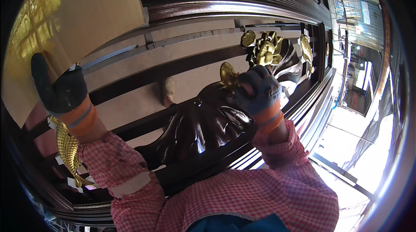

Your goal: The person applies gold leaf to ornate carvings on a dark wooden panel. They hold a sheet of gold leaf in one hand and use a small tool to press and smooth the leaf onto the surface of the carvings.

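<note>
My left hand [65,91], in a dark and orange work glove, grips the lower edge of a large brown cardboard sheet [106,11] smeared with gold paint at its far left. My right hand [261,91], gloved alike, is closed beside a small gold leaf-shaped ornament [228,74]. Whatever its curled fingers hold is hidden. Below that hand spreads a glossy dark brown lotus leaf [201,123] fixed on a dark barred metal panel [125,85]. Just beyond it are a gold lotus flower [268,51] and a gold seed pod [248,39].
A gold fish ornament [67,147] with bits of white tape around it sits below my left hand. Another gold fish [307,53] is at the panel's right end. A foot [167,91] shows between the bars. Bright open structures lie at the right.
</note>
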The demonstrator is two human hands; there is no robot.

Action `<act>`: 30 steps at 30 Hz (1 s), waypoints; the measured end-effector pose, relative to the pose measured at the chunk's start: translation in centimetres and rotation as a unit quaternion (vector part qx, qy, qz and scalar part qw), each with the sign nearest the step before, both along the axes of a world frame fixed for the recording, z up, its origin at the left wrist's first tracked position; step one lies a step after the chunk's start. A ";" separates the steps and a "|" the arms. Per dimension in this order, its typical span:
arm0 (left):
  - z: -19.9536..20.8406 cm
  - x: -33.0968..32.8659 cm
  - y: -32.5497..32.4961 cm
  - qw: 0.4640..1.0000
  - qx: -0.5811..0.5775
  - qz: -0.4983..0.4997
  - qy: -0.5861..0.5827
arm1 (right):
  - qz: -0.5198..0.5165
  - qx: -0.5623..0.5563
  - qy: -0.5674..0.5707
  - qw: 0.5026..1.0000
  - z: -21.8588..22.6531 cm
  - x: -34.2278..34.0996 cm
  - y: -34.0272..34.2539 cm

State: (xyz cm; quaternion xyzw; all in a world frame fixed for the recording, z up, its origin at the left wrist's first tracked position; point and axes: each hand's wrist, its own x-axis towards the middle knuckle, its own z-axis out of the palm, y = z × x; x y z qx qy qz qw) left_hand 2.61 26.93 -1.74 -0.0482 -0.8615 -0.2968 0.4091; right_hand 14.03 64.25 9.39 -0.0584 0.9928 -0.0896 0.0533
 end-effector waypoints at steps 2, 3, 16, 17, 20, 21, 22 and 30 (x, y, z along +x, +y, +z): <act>-0.3 0.1 -0.6 1.000 -0.026 0.001 -0.010 | 0.023 -0.017 0.070 0.997 -0.5 -0.6 -0.4; -0.3 0.1 -0.8 0.999 -0.029 0.005 -0.014 | 0.036 -0.027 0.106 0.993 -0.8 -0.8 -0.6; -0.9 -0.1 -1.8 0.999 -0.044 -0.012 0.009 | -0.081 -0.069 -0.012 0.994 -0.9 -0.8 0.2; -0.8 -0.2 -1.8 0.999 -0.047 -0.009 0.009 | -0.076 -0.059 -0.033 0.995 -0.3 -0.9 0.2; -0.5 -0.1 -1.3 0.999 -0.033 -0.012 0.005 | -0.094 -0.080 0.000 0.992 -0.3 -1.4 -0.2; -0.6 -0.2 -1.4 1.000 -0.016 -0.017 0.002 | -0.105 -0.098 0.028 0.989 -0.5 -1.6 -0.4; -1.0 -0.2 -1.5 0.999 0.023 -0.030 -0.005 | -0.090 -0.085 0.033 0.992 -1.7 -1.0 0.1; -1.9 -0.4 -1.0 0.995 -0.100 0.010 0.017 | -0.026 -0.097 0.001 0.995 0.0 0.9 -0.9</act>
